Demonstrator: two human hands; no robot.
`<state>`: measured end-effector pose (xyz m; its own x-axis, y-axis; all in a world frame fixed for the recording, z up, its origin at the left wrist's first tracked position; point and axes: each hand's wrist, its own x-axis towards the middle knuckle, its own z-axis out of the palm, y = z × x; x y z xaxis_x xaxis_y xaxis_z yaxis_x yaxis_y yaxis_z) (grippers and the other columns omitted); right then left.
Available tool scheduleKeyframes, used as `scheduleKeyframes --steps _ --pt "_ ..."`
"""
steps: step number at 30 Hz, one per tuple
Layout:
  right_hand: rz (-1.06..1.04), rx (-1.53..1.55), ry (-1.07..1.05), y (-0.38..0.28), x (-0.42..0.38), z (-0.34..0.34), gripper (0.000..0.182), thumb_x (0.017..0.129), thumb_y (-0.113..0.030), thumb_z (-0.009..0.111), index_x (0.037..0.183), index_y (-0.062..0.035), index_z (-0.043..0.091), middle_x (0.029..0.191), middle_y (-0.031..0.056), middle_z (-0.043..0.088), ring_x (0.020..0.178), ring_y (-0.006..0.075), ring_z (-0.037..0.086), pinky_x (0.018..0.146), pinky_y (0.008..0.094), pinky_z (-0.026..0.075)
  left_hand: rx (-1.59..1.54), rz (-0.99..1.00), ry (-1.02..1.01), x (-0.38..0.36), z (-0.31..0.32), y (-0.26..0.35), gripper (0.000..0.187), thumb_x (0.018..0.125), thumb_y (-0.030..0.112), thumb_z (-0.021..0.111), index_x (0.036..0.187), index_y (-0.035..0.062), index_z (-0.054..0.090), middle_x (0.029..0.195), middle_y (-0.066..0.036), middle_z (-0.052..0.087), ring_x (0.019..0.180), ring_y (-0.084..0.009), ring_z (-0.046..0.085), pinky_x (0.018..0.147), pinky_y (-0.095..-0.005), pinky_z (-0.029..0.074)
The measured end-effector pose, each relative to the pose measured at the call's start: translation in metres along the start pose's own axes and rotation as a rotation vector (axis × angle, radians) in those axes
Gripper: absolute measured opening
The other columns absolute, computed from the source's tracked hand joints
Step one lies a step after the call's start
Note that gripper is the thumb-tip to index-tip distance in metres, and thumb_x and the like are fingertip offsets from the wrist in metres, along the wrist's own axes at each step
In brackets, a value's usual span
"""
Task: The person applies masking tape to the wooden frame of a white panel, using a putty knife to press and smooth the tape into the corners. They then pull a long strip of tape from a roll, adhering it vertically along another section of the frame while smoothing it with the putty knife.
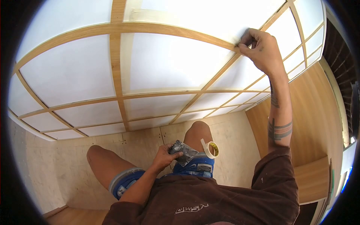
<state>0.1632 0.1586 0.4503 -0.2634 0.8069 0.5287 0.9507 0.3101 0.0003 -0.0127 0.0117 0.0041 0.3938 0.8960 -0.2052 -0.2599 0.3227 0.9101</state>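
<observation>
My right hand (260, 48) is raised to the wooden lattice (172, 30), its fingers pinched against a crossing of two strips. Whatever sits between those fingertips is hidden. Low in front of my body, my left hand (164, 157) grips a flat grey piece (189, 154) with a black, white-spotted end. Just right of that piece, a roll of masking tape (216, 150) overlaps my thigh, with a short end pulled loose. White panels (168, 62) fill the lattice. Pale tape strips (126, 71) run along some panel edges beside the wood.
The lattice wall curves across the view ahead of me. Beneath it lies a light plywood floor (240, 137) with my bent knees over it. At the right stand a wood-grain panel (311, 108) and a lower wooden box-like piece (311, 180). Dark slats (341, 52) show beyond.
</observation>
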Motion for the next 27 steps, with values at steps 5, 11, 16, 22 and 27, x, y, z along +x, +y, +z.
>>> scheduleKeyframes --steps 5,11,16,22,27 --pt "0.03 0.007 0.037 0.001 -0.005 0.004 0.013 0.084 -0.007 0.076 0.088 -0.0004 0.066 0.074 0.0093 0.069 0.065 0.0156 0.06 0.064 0.0311 0.052 -0.008 -0.01 -0.008 0.0 -0.001 0.0 0.034 0.086 0.012 0.085 0.112 -0.006 0.071 0.098 -0.008 0.076 0.087 -0.0165 0.069 0.082 -0.0347 0.057" --pt "0.001 0.103 0.113 0.001 -0.003 0.006 0.024 0.083 -0.004 0.076 0.093 -0.004 0.054 0.073 0.0096 0.067 0.066 0.0171 0.06 0.066 0.032 0.051 -0.007 -0.016 -0.008 -0.004 0.001 0.006 0.032 0.086 0.011 0.085 0.11 -0.0051 0.072 0.097 -0.007 0.076 0.087 -0.0159 0.069 0.082 -0.0346 0.057" --pt "-0.113 -0.063 0.043 0.006 0.003 0.0 0.028 0.084 -0.003 0.076 0.089 -0.0051 0.048 0.075 0.0072 0.067 0.065 0.0142 0.051 0.061 0.03 0.046 0.0 -0.03 -0.009 -0.004 0.002 0.007 0.033 0.086 0.011 0.085 0.111 -0.0058 0.071 0.098 -0.008 0.076 0.087 -0.0158 0.069 0.083 -0.0346 0.057" --pt "-0.238 -0.052 0.003 0.006 0.008 -0.007 0.028 0.083 -0.002 0.076 0.085 -0.0033 0.048 0.072 0.0075 0.062 0.066 0.0161 0.051 0.061 0.0324 0.045 -0.015 -0.045 0.012 -0.006 0.002 0.014 0.037 0.085 0.012 0.086 0.114 -0.0054 0.071 0.101 -0.008 0.076 0.088 -0.0156 0.069 0.084 -0.034 0.056" --pt "-0.298 -0.147 0.035 0.003 0.008 -0.003 0.024 0.081 0.001 0.074 0.086 -0.0019 0.051 0.072 0.0113 0.062 0.065 0.0245 0.056 0.063 0.0364 0.047 -0.037 -0.026 -0.003 -0.003 0.001 0.004 0.038 0.085 0.013 0.087 0.115 -0.0038 0.071 0.1 -0.006 0.076 0.088 -0.0156 0.068 0.084 -0.0341 0.056"
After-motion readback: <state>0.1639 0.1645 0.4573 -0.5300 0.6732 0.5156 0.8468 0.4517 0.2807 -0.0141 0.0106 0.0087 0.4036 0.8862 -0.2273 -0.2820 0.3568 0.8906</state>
